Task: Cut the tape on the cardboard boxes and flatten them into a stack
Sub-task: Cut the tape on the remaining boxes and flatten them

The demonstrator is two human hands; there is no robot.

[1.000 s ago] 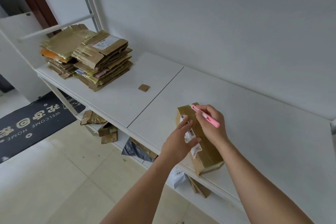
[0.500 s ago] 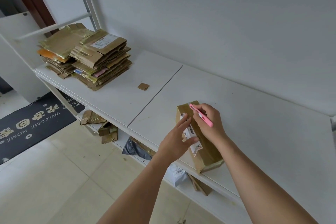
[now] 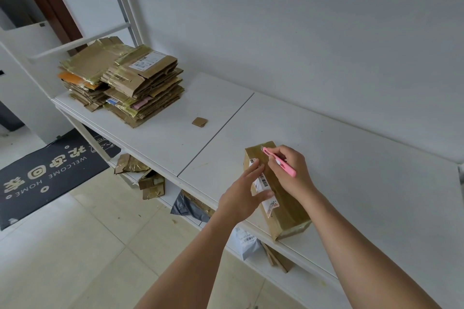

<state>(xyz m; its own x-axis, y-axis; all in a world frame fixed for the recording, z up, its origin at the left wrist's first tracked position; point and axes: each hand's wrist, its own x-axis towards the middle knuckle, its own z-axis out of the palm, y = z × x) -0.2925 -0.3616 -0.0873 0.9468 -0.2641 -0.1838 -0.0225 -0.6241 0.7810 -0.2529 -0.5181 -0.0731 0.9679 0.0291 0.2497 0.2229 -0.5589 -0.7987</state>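
Slicing tape on the long brown taped cardboard box [image 3: 281,198], lower middle of frame.
Right hand [image 3: 291,173] is gripping the slim pink box cutter [image 3: 279,162], blade probably touching the far end; left hand [image 3: 242,199], fingers straight, is bracing the side. Next: drawing the blade along the seam.

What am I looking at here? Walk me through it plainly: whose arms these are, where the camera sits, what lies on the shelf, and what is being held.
There is no machine here. A person wears one wide-angle camera on the head, so you see their own two bare arms reaching forward and down.

The left hand steadies a taped cardboard box that lies on the white shelf. A white barcode label is stuck on the box. The right hand grips a pink cutter, its tip at the far end of the box's top, where the tape runs.

Further left on the shelf sits a stack of flattened boxes, and a small cardboard scrap lies between it and the box. More cardboard and grey bags lie on the lower shelf. A dark doormat is on the floor.
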